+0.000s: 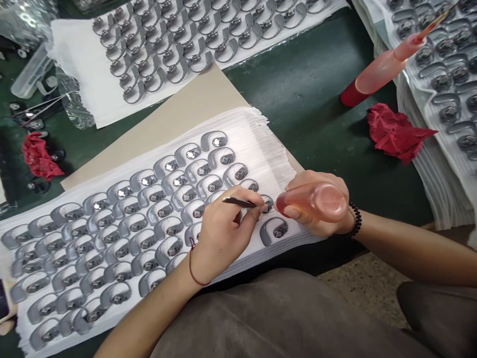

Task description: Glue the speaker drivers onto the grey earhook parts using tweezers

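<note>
My left hand (227,226) is closed round a slim metal tool, like tweezers (238,201), its front end partly hidden by my fingers. My right hand (324,214) grips a translucent squeeze bottle (316,199), base up and towards me, with red liquid in its lower-lying end; its nozzle is hidden. Between the two hands lies a grey curved band with a small round metal head (267,204), watch-like in look. Similar watch-like pieces, such as this one (278,228), lie in rows on a stack of white foam sheets (257,134) under both hands.
A second bottle of red liquid (380,74) stands by crumpled red paper (398,132). More rows of bands sit on white sheets (78,74) at the back and right. Tan cardboard (179,104) lies under the front stack. Another red wad (40,156) is at left.
</note>
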{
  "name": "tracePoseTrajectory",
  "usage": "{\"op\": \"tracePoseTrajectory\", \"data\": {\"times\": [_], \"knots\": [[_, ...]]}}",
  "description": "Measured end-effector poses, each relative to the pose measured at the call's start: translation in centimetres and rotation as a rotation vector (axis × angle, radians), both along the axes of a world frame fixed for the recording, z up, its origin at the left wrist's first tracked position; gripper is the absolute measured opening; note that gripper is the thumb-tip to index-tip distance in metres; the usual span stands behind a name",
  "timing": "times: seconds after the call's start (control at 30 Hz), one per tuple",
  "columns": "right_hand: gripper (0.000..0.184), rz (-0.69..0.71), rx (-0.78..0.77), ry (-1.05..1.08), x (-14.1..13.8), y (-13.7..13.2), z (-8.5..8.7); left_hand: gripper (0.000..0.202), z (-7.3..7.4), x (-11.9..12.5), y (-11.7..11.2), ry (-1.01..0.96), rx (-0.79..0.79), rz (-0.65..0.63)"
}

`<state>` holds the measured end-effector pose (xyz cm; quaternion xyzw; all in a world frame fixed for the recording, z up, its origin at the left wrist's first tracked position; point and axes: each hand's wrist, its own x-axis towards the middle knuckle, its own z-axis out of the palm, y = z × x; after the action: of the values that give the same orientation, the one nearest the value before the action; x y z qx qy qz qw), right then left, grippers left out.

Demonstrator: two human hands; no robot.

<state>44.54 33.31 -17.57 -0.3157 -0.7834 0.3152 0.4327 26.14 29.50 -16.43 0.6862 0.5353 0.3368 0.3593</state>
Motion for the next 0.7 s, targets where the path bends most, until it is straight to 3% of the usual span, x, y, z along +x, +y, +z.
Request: {"op": "tracePoseTrajectory", "data": {"times": [0.13,0.33,0.5,0.7], "knots": [[0.023,0.013,-0.056,-0.014,0.4,0.2,0.1,0.011,-0.1,0.1,0.0,0.012,0.014,0.004],[0.031,0.17,-0.196,-0.089,0.9,0.8,-0.1,0.016,-0.3,0.0,-0.7,-0.021,0.089,-0.028],[0.023,-0.053,-0.061,0.069,0.2,-0.1,-0.6,0.022,-0.5,-0.1,-1.4,-0.053,0.212,-0.07],[0.023,-0.072,-0.017,0.083,-0.1,-0.2,-1.0,0.024,-0.8,0.0,-1.5,-0.07,0.221,-0.049]]}}
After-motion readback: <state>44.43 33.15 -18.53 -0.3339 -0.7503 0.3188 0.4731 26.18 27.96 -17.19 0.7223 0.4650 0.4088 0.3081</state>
